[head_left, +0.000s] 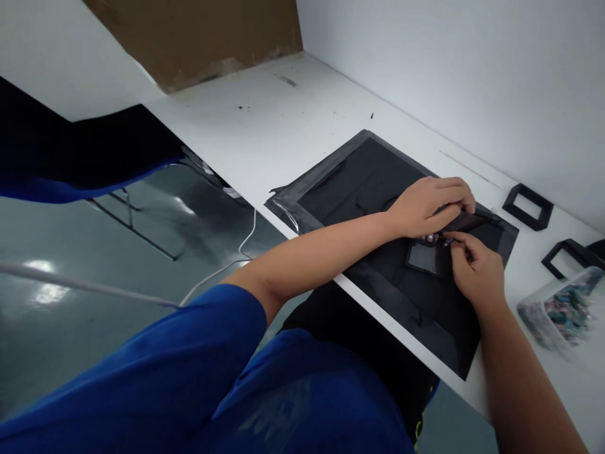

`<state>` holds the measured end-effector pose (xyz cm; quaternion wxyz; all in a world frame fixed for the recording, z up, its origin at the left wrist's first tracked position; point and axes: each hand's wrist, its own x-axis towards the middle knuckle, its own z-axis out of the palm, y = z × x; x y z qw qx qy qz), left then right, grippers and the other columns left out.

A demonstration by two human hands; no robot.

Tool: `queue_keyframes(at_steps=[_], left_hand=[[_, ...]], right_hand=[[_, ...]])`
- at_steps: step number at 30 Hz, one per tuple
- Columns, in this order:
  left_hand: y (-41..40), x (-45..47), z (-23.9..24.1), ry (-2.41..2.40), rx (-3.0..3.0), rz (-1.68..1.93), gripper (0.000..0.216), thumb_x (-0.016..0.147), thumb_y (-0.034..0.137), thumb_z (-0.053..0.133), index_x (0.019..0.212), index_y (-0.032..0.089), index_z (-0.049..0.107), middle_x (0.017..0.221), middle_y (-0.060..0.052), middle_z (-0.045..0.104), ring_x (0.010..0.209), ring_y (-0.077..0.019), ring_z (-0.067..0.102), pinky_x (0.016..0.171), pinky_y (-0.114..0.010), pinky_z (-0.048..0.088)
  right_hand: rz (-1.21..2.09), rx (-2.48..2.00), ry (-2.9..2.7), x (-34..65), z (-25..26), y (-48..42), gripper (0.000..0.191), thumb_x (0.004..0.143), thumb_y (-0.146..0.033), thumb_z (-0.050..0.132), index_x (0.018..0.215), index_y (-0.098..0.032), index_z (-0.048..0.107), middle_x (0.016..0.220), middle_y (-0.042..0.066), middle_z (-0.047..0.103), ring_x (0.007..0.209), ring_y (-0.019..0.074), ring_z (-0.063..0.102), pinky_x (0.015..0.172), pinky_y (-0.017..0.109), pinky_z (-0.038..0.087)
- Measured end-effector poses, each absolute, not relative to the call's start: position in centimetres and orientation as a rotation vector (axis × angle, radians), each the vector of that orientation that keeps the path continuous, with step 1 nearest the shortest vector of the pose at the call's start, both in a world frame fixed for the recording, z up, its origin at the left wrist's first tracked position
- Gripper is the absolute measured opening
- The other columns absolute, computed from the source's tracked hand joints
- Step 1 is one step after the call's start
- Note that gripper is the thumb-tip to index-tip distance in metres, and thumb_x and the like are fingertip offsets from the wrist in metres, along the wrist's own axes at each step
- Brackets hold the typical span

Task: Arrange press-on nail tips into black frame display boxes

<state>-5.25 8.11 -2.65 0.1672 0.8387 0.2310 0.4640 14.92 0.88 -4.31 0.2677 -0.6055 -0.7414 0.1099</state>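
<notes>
Item: small black frame (424,258), square, with a flat grey pane inside it. It lies flat on a black mat (378,183), near the mat's 4 o'clock side, just below both hands.

Left hand (432,205): lies at 12 o'clock of the small frame, palm down. Its fingers are curled over, and its thumb is closed on, a dark strip (467,221) that lies on the mat.

Right hand (475,271): lies at 3 o'clock of the small frame. Its thumb and forefinger are pinched tight on a tiny piece (447,241), which is too small to identify. A shiny speck (431,238) sits just beside it, between the two hands.

Mat: black, rectangular, taped down along its edges with dark tape, and creased in places. It lies on the white tabletop (283,120), and its 6 o'clock corner reaches the tabletop's near edge.

Container: a clear plastic tub (560,309) at 3 o'clock of the right hand, holding a heap of small mixed-colour pieces.

Surroundings:
- Two empty black frames rest on the tabletop, one (527,206) at 2 o'clock of the hands and another (570,255) nearer the tub.
- A cardboard sheet (198,38) leans at the tabletop's far end, at 11 o'clock.
- A white cable (222,268) hangs off the tabletop's edge at 9 o'clock.
- A blue chair (70,164) stands on the grey floor beyond the cable.

The left forearm crosses over the mat's near half.
</notes>
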Motion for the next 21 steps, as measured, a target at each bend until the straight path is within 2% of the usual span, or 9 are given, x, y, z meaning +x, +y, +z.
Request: queue_keyframes(at_steps=[3, 7, 11, 15, 21], left_hand=[[8.09, -5.23, -2.61, 0.620, 2.377, 1.361, 0.029, 0.095, 0.020, 0.036, 0.097, 0.019, 0.065, 0.107, -0.007, 0.071, 0.099, -0.0172, 0.066, 0.093, -0.032, 0.052], [8.08, -5.25, -2.55, 0.582, 2.381, 1.390, 0.030, 0.095, 0.020, 0.035, 0.096, 0.017, 0.065, 0.105, -0.008, 0.071, 0.094, -0.0167, 0.065, 0.089, -0.032, 0.052], [8.12, -5.24, -2.61, 0.567, 2.382, 1.399, 0.030, 0.095, 0.021, 0.035, 0.097, 0.017, 0.065, 0.104, -0.009, 0.071, 0.093, -0.0163, 0.065, 0.087, -0.032, 0.051], [8.19, -5.19, -2.69, 0.561, 2.381, 1.410, 0.030, 0.096, 0.021, 0.035, 0.097, 0.017, 0.065, 0.103, -0.008, 0.071, 0.092, -0.0166, 0.065, 0.086, -0.032, 0.050], [8.05, -5.10, -2.53, 0.586, 2.367, 1.412, 0.030, 0.095, 0.020, 0.035, 0.095, 0.018, 0.065, 0.104, -0.008, 0.071, 0.092, -0.0169, 0.066, 0.086, -0.033, 0.051]], right_hand=[[0.312, -1.619, -2.012, 15.17, -4.37, 0.97, 0.033, 0.090, -0.033, 0.050, 0.107, -0.026, 0.077, 0.087, 0.003, 0.075, 0.069, 0.0180, 0.062, 0.066, 0.032, 0.044], [0.355, -1.582, -2.000, 15.62, -4.83, 1.11, 0.030, 0.090, -0.033, 0.052, 0.103, -0.026, 0.078, 0.098, 0.003, 0.077, 0.080, 0.0194, 0.067, 0.073, 0.032, 0.047], [0.398, -1.581, -1.969, 15.81, -5.23, 1.16, 0.029, 0.089, -0.035, 0.055, 0.104, -0.026, 0.078, 0.084, 0.001, 0.074, 0.067, 0.0160, 0.061, 0.065, 0.029, 0.045], [0.417, -1.599, -1.906, 15.67, -5.27, 1.12, 0.034, 0.090, -0.040, 0.057, 0.112, -0.021, 0.074, 0.068, -0.002, 0.061, 0.053, 0.0114, 0.048, 0.057, 0.027, 0.042], [0.401, -1.639, -1.906, 15.35, -5.04, 1.01, 0.028, 0.087, -0.036, 0.059, 0.105, -0.024, 0.076, 0.068, -0.002, 0.060, 0.055, 0.0110, 0.050, 0.058, 0.026, 0.041]])
